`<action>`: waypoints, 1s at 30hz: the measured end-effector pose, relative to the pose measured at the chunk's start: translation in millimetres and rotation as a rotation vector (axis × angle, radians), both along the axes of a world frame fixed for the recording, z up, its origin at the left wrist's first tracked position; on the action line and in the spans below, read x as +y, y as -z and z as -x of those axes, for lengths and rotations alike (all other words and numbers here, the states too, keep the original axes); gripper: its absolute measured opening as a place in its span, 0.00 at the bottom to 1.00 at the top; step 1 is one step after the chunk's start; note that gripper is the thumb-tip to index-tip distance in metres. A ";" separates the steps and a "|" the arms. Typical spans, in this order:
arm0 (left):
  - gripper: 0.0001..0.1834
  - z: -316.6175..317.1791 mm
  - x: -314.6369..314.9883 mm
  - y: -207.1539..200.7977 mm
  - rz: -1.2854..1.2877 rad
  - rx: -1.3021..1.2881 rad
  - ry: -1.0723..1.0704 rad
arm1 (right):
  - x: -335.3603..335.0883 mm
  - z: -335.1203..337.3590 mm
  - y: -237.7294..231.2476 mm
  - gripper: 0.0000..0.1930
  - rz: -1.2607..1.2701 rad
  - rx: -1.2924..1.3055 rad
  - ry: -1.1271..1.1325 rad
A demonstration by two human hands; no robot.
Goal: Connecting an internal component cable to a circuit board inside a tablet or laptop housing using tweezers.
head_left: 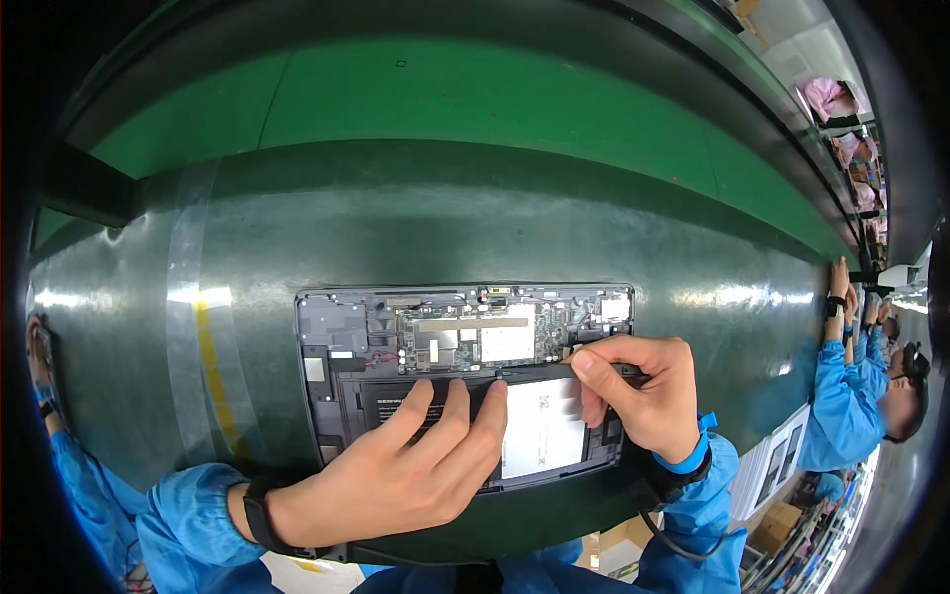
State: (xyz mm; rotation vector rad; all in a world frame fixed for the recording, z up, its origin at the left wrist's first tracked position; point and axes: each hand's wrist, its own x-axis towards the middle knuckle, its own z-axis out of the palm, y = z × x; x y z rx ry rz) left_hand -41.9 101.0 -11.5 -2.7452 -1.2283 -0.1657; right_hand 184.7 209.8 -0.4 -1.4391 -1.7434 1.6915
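An opened laptop base (332, 322) lies on the green bench in front of me with its insides facing up. Along its far half runs a circuit board (453, 342) with silver covers. On the nearer half is a flat black battery (381, 398) bearing a large white label (542, 431). My left hand (401, 485) rests on the battery, fingers stretched out and slightly apart. At the board's near right edge my right hand (648, 396) pinches with thumb and index finger; what is between the fingertips is too small to make out.
Clear tape and a yellow strip (213, 356) cross the green bench (495, 228) at left. A dark post (89, 188) stands at the far left. Co-workers in blue sleeves (846, 421) sit to the right, near a white panel (777, 460). Another person's arm shows at the left rim.
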 end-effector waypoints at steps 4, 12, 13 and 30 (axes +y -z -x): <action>0.24 0.5 -0.5 -1.6 0.015 0.002 0.005 | -1.9 0.7 0.8 0.09 -0.007 0.009 0.018; 0.29 0.3 -0.5 -1.5 0.039 -0.009 -0.006 | -1.1 0.3 0.8 0.09 -0.017 0.018 0.009; 0.29 0.3 -0.4 -1.3 0.040 -0.007 -0.008 | -1.1 0.4 1.3 0.09 -0.016 0.021 0.008; 0.23 8.9 1.2 8.1 -0.047 -0.214 -0.052 | -3.9 10.2 16.8 0.17 -1.232 -0.075 -0.543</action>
